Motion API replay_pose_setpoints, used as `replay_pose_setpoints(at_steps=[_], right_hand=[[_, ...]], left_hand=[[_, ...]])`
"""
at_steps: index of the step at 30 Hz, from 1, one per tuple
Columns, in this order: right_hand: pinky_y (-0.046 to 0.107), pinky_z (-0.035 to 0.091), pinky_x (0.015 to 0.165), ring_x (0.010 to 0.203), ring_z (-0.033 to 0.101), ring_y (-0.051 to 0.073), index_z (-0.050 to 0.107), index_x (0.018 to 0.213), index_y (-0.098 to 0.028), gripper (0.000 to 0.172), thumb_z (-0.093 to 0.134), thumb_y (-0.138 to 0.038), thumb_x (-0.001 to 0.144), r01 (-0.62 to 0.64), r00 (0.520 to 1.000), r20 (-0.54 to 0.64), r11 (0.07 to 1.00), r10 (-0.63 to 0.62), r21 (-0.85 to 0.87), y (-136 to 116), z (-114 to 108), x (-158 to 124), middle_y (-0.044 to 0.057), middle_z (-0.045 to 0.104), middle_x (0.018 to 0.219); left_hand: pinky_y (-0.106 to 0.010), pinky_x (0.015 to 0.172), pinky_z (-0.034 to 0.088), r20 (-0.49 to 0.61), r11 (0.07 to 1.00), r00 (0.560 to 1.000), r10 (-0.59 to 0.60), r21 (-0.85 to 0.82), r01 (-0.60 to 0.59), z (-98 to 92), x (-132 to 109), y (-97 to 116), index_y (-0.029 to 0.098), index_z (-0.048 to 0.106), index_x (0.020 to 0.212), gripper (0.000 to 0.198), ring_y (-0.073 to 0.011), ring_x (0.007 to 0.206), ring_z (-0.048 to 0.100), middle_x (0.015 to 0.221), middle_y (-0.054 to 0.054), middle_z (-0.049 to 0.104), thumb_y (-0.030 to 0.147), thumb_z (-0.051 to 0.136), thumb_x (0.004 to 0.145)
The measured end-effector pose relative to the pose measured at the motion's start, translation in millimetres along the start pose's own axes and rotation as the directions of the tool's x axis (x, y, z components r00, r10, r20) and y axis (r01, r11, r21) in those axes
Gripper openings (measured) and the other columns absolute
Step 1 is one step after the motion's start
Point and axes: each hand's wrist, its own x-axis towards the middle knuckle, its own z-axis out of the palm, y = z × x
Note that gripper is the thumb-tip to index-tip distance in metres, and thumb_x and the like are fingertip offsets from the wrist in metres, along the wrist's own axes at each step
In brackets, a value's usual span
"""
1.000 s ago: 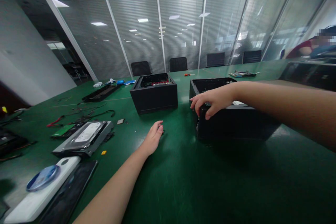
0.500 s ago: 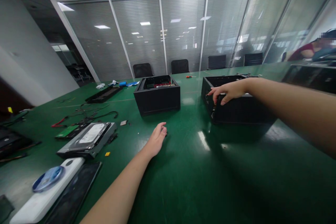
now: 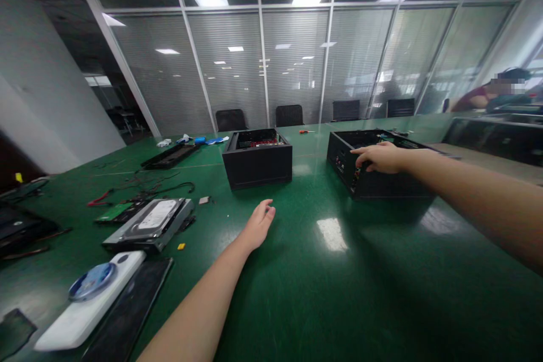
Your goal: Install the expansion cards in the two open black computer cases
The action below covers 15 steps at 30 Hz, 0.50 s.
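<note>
A black computer case (image 3: 394, 180) stands on the right of the green table, its top uncovered and small ports showing on its left end. Over its near left corner reaches my right hand (image 3: 377, 157), index finger stretched out and thumb apart from it. Whether the fingertips touch the case edge I cannot tell. My left hand (image 3: 258, 227) lies on the table with nothing in it, fingers loosely bent and thumb apart. Beyond that hand is a second black computer case (image 3: 258, 167), open at the top, with red parts visible inside.
On the left lie a hard drive (image 3: 155, 219), a green circuit board (image 3: 116, 212), cables, a black tray (image 3: 169, 156), a white box (image 3: 87, 314) with a blue round container (image 3: 92, 281) and a dark panel (image 3: 129, 308). A screwdriver (image 3: 305, 132) lies farther back. Someone sits at far right.
My right hand has shifted slightly along the right case, and its index finger is straighter. The view has tilted and moved a little. My left hand remains in about the same place.
</note>
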Motion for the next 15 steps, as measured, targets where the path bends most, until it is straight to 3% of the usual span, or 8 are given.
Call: replay_pose_setpoints(at_steps=[2,5,8,10,12,15], right_hand=[[0.057,0.029,0.108,0.138,0.042,0.033,0.072,0.111,-0.028,0.039,0.055,-0.014,0.078,-0.025,0.988,-0.151,0.997,0.014,-0.071,-24,14,-19,0.005,0.042,0.153],[0.058,0.026,0.107,0.138,0.04,0.03,0.062,0.124,-0.029,0.039,0.054,-0.028,0.086,0.0,0.928,-0.373,1.0,0.0,-0.001,-76,41,-51,0.005,0.038,0.155],[0.055,0.028,0.106,0.129,0.05,0.026,0.061,0.118,-0.028,0.032,0.054,-0.036,0.087,0.04,0.903,-0.429,0.985,0.038,0.171,-122,74,-73,0.004,0.05,0.146],[0.051,0.032,0.105,0.122,0.055,0.024,0.063,0.107,-0.027,0.023,0.054,-0.036,0.088,0.024,0.877,-0.458,0.94,0.144,0.341,-138,96,-78,0.004,0.059,0.135],[0.045,0.037,0.102,0.115,0.059,0.021,0.064,0.098,-0.024,0.017,0.054,-0.034,0.089,0.014,0.852,-0.455,0.858,0.258,0.513,-143,113,-78,0.004,0.064,0.124],[0.043,0.039,0.1,0.111,0.059,0.021,0.065,0.091,-0.023,0.013,0.056,-0.031,0.087,0.042,0.857,-0.433,0.8,0.279,0.599,-139,125,-75,0.005,0.065,0.117]], left_hand=[[-0.042,0.111,0.038,-0.007,0.999,1.0,0.023,0.029,-0.023,0.9,0,1,0.017,0.042,0.141,0.069,-0.0229,0.121,0.053,0.13,-0.014,0.053,0.064,0.031,0.092],[-0.041,0.111,0.037,-0.019,0.995,0.998,0.054,0.081,-0.052,2.4,0,2,0.016,0.044,0.139,0.066,-0.022,0.12,0.051,0.128,-0.013,0.053,0.062,0.034,0.092],[-0.04,0.108,0.041,-0.008,0.989,0.998,0.059,0.136,-0.058,3.5,-3,3,0.018,0.044,0.138,0.062,-0.0198,0.113,0.054,0.129,-0.012,0.052,0.059,0.039,0.092],[-0.039,0.104,0.044,0.002,0.983,0.998,0.055,0.175,-0.055,3.9,-5,4,0.02,0.043,0.139,0.06,-0.0182,0.108,0.056,0.13,-0.01,0.052,0.057,0.043,0.092],[-0.039,0.102,0.046,0.009,0.972,0.999,0.053,0.23,-0.053,3.9,-8,5,0.022,0.042,0.139,0.059,-0.0179,0.109,0.057,0.132,-0.009,0.052,0.056,0.047,0.091],[-0.037,0.097,0.048,0.021,0.926,0.998,0.065,0.371,-0.068,3.6,-6,8,0.021,0.048,0.13,0.052,-0.0183,0.107,0.058,0.128,-0.008,0.054,0.052,0.053,0.088]])
